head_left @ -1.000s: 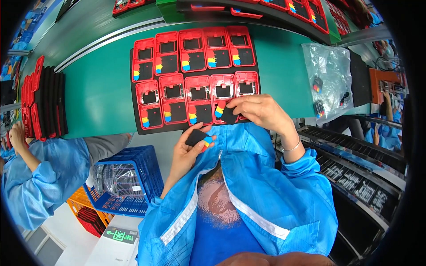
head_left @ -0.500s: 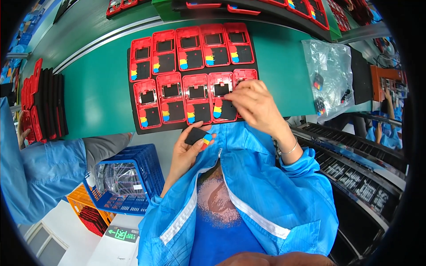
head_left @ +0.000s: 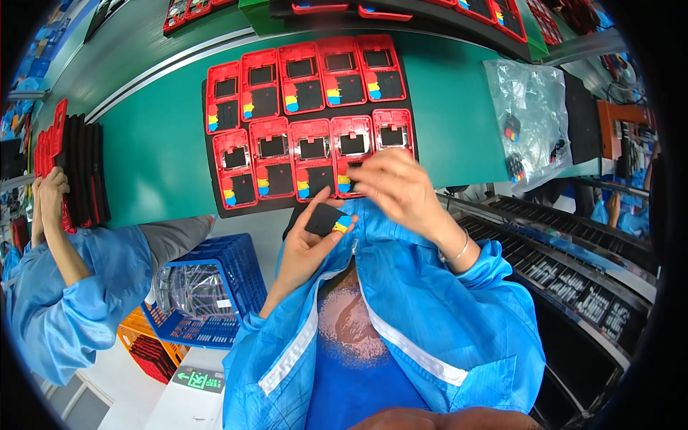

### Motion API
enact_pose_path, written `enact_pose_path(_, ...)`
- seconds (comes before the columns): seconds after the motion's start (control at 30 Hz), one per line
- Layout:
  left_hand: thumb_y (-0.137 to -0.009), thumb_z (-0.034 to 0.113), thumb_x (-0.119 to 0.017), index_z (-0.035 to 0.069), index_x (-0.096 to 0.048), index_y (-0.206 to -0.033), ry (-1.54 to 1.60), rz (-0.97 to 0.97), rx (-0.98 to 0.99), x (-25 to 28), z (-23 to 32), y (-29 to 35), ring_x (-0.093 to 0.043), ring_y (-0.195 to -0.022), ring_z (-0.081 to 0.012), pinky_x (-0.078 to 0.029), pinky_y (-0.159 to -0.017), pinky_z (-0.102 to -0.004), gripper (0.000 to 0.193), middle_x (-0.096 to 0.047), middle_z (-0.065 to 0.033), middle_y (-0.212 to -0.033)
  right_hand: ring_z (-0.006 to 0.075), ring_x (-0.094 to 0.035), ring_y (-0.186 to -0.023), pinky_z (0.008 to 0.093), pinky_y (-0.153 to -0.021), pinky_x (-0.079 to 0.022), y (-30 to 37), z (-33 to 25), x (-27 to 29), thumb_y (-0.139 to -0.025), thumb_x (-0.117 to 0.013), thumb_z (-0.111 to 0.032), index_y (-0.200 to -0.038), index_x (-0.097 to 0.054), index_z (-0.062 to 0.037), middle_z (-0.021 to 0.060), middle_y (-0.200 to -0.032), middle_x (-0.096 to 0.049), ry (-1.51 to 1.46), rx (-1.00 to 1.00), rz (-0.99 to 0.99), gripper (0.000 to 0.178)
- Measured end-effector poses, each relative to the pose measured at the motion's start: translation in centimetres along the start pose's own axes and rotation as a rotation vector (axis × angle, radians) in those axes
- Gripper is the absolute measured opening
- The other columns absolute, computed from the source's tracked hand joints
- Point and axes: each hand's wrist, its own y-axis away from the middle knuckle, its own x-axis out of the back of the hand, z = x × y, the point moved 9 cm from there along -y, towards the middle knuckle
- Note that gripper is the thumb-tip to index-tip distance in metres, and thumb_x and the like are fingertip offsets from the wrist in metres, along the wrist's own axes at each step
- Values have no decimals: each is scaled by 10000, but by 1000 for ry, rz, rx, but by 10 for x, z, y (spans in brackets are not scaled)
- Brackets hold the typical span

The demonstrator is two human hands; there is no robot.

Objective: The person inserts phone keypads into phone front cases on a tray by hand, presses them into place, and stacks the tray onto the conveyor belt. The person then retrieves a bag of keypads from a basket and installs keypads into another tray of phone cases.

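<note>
Fingers, left, half-curled around black piece

Bright light, strongly bowed edges

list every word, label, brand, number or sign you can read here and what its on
Green sign with an arrow and a figure pictogram, on the white surface: its lettering isn't copied here.
White label on the wrapped bundle in the blue crate: too small to read.
Black piece in the left hand: no legible lettering.
Red housings: no legible lettering.
</note>
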Motion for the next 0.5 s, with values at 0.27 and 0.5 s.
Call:
enact_pose_path(0.27,-914,-27,-727,-32,-139,-1630,-833,-99,-504,-39,27,-2,-590,-1297,-315,-564,-969,-380,926,-473,-233,-1460,279,-713,-900,372,-769,-573,13,-23,10,-769,-805,-6,-963,-729,-32,117,-1010,-690,-244,-128,-110,210)
enact_pose_path(0.5,-891,188,-741,-42,-538,-1427,-1789,-190,-863,-71,11,-38,-470,-1441,-320,-362,-1199,-491,618,-520,-184,-1515,208,-701,-915,306,-802,-565,37,34,51,-854,-749,40,-1123,-679,4,120,-1015,-682,-192,-530,224,280)
